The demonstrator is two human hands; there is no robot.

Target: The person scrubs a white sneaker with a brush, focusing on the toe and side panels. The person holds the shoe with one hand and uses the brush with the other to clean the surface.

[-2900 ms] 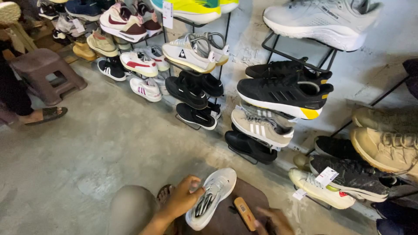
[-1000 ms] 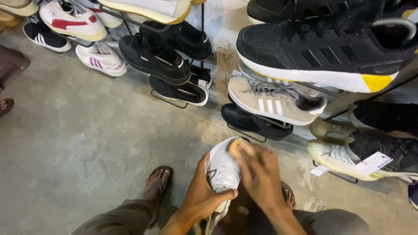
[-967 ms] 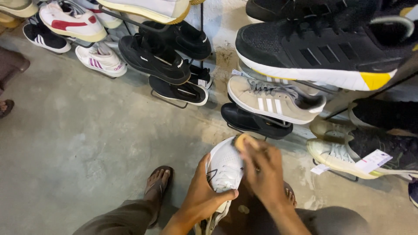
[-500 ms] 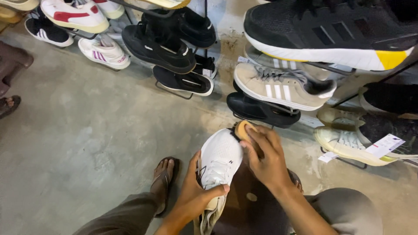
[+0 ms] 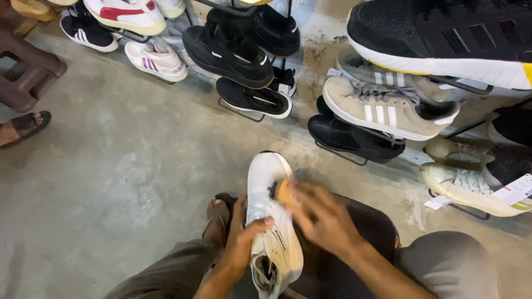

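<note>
My left hand [image 5: 241,238] grips a white sneaker [image 5: 267,211] around its middle, toe pointing away from me, held above my lap. My right hand [image 5: 324,217], blurred by motion, holds a small tan brush [image 5: 281,191] with dark bristles pressed against the right side of the sneaker's upper. My sandalled foot [image 5: 218,217] rests on the concrete floor just left of the shoe.
Wire racks along the wall carry several shoes: black sneakers [image 5: 230,51], a beige striped sneaker [image 5: 385,108], a black shoe with white and yellow sole [image 5: 443,36], cream tagged shoes [image 5: 471,185]. A brown plastic stool [image 5: 25,69] and another person's sandalled foot [image 5: 25,126] are at far left.
The brush has moved from the sneaker's toe back to its side. My left hand has turned the shoe so its side faces up. The view has shifted right.
</note>
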